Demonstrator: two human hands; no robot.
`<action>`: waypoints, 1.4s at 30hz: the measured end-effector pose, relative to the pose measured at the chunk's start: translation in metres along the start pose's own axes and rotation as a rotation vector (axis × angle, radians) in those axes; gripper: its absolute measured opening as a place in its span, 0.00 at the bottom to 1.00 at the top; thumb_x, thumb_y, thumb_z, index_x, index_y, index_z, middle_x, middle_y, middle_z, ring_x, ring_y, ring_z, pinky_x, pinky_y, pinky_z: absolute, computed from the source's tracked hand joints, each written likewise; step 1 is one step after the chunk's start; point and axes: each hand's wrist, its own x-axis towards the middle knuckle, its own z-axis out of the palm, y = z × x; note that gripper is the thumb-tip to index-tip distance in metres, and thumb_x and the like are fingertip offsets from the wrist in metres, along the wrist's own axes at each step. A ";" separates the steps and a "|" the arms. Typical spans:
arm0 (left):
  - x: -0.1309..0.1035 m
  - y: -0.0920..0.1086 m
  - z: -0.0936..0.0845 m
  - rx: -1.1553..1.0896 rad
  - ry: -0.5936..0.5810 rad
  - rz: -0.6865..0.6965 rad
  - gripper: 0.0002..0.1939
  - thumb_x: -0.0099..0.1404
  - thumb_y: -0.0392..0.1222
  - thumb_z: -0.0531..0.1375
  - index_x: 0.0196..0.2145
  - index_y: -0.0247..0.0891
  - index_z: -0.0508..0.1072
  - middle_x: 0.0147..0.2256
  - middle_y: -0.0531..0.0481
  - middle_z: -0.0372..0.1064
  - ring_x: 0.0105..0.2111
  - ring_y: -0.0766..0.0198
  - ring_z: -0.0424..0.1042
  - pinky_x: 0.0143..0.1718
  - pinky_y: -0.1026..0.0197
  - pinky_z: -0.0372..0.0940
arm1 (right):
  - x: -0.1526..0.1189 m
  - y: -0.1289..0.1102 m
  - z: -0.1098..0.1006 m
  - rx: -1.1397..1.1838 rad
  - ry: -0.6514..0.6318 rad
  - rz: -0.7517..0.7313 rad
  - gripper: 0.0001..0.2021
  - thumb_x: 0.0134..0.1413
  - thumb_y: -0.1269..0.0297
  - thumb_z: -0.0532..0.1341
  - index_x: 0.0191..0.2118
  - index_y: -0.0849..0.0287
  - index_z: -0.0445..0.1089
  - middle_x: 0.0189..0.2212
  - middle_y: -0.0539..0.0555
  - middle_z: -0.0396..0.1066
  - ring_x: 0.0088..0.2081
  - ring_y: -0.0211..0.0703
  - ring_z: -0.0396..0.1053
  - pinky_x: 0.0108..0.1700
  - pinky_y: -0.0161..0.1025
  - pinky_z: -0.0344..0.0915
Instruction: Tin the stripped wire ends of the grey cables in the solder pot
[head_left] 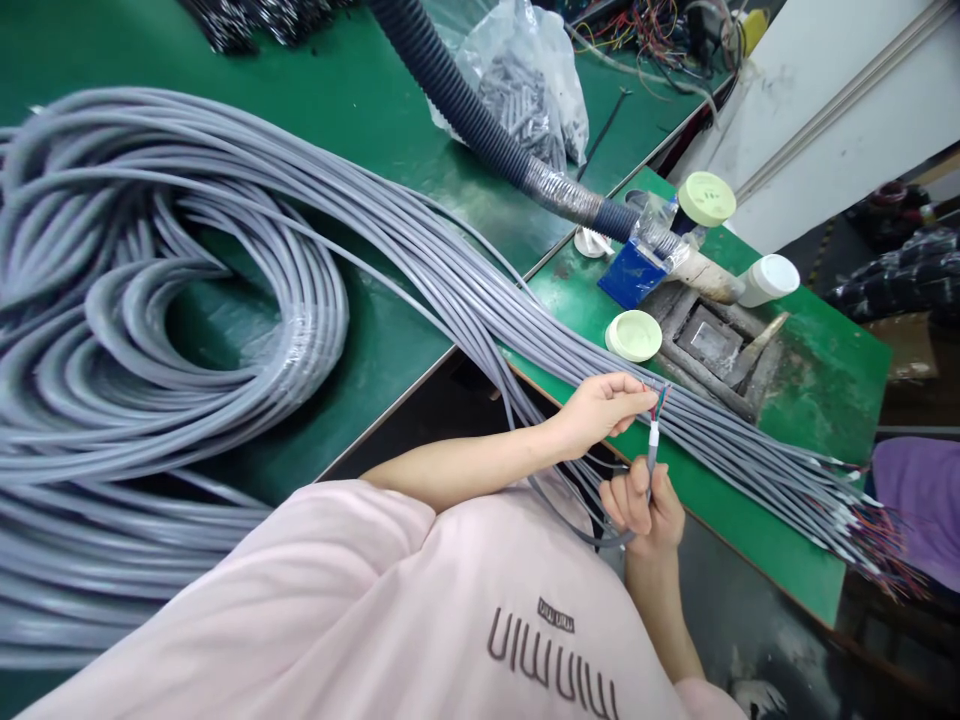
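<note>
My right hand [646,505] is closed around a grey cable [651,470] near its end, which points up. A white band sits at the end of the grey jacket, and thin coloured wires [658,405], red, blue and green among them, fan out above it. My left hand [604,412] has thumb and forefinger pinched together at these wires. Just beyond my hands, a thick bundle of grey cables [555,335] runs across the bench, its stripped ends [862,535] showing coloured wires at the right.
Large coils of grey cable [300,330] cover the left of the green table [390,390]. A corrugated black hose [450,90] reaches over a sooty metal tray [705,340]. Round tubs [634,335] stand nearby. A clear plastic bag [525,85] lies behind. Someone's purple clothing [919,500] is at right.
</note>
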 end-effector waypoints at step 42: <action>-0.006 -0.005 -0.003 0.153 0.068 0.058 0.19 0.59 0.54 0.63 0.34 0.33 0.74 0.19 0.56 0.65 0.17 0.75 0.58 0.20 0.69 0.52 | -0.001 0.001 -0.006 -0.041 0.046 0.002 0.20 0.63 0.47 0.52 0.23 0.53 0.61 0.07 0.38 0.34 0.11 0.33 0.33 0.15 0.33 0.44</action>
